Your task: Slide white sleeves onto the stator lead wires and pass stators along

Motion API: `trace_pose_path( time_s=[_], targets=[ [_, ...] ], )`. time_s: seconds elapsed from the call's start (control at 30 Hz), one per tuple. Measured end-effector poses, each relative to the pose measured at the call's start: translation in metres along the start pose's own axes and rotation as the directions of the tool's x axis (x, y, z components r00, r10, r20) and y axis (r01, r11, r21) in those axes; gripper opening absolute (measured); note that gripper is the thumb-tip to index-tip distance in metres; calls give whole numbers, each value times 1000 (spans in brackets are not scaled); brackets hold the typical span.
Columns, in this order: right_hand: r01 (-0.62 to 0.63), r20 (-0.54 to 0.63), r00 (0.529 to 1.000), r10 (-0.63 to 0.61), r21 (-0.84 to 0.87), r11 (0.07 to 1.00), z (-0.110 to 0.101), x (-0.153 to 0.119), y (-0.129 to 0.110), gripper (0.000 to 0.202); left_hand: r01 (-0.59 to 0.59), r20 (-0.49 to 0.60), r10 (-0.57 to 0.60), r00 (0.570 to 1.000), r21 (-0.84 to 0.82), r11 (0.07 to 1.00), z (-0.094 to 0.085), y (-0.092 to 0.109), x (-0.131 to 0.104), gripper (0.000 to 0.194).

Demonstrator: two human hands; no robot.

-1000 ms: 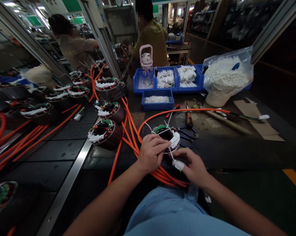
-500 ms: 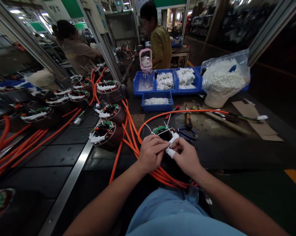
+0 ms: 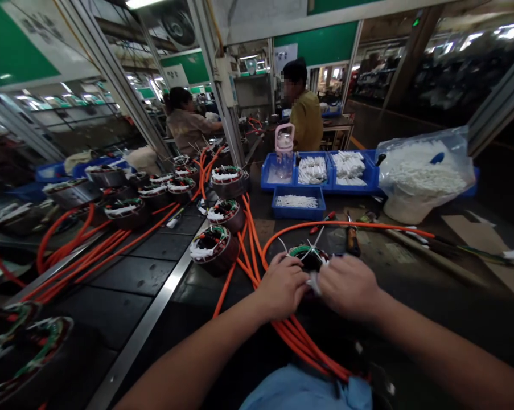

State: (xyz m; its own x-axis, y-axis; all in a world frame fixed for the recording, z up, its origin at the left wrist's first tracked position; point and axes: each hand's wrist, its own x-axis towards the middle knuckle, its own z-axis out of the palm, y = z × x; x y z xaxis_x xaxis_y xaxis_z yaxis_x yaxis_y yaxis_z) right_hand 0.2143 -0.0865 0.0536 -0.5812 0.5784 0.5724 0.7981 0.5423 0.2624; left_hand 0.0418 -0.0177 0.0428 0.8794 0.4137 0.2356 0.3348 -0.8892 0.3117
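A round motor stator (image 3: 304, 251) with green and white windings and white ties sticking up sits in front of me. My left hand (image 3: 283, 286) is closed at its near side, fingertips on a white sleeve (image 3: 313, 283). My right hand (image 3: 349, 287), curled and somewhat blurred, grips the same white piece from the right. The two hands nearly meet over the stator's near rim and hide much of it. Orange cable (image 3: 278, 234) curves around the stator's left side.
Blue bins (image 3: 310, 212) of white tubes stand behind the stator, beside a bagged white bucket (image 3: 404, 206). A screwdriver (image 3: 352, 239) lies behind my right hand. More stators (image 3: 216, 250) and orange cables are at left. Two people work farther back.
The view has tilted up and turned left, so the scene sits lower and further right. My right hand has turned over and curled more tightly around the white piece.
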Motion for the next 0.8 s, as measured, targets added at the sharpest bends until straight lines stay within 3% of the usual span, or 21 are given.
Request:
trace_pose_path(
  time_s=[0.07, 0.13, 0.2, 0.27, 0.47, 0.57, 0.7, 0.8],
  targets=[
    [-80, -4, 997, 80, 5, 997, 2, 7, 11, 29, -19, 26, 18, 999, 33, 999, -2, -1, 0, 20],
    [-141, 22, 990, 139, 120, 983, 2, 9, 16, 26, -22, 38, 20, 999, 54, 998, -3, 0, -1, 19],
    [-211, 112, 976, 188, 254, 944, 3, 6, 13, 19, -14, 37, 11, 999, 71, 997, 0, 2, -1, 32],
    [-262, 188, 958, 215, 277, 925, 5, -1, 3, 15, 14, 11, -15, 1000, 106, 994, 5, 3, 0, 49],
    [-43, 21, 999, 41, 104, 994, 17, -19, -17, 24, 40, -102, -21, 995, 190, 981, 24, 0, -1, 32],
    [-140, 10, 990, 140, 90, 986, 22, -13, -12, 22, -5, -136, 30, 990, 183, 983, 28, -3, -2, 31],
    [-342, 140, 932, 334, 40, 939, 26, 7, -3, 19, -91, -203, 123, 971, 161, 983, 32, -7, -1, 36],
    [-403, 311, 872, 377, 23, 915, 28, 17, 2, 17, -123, -218, 154, 964, 150, 981, 36, -10, 0, 41]
  ],
)
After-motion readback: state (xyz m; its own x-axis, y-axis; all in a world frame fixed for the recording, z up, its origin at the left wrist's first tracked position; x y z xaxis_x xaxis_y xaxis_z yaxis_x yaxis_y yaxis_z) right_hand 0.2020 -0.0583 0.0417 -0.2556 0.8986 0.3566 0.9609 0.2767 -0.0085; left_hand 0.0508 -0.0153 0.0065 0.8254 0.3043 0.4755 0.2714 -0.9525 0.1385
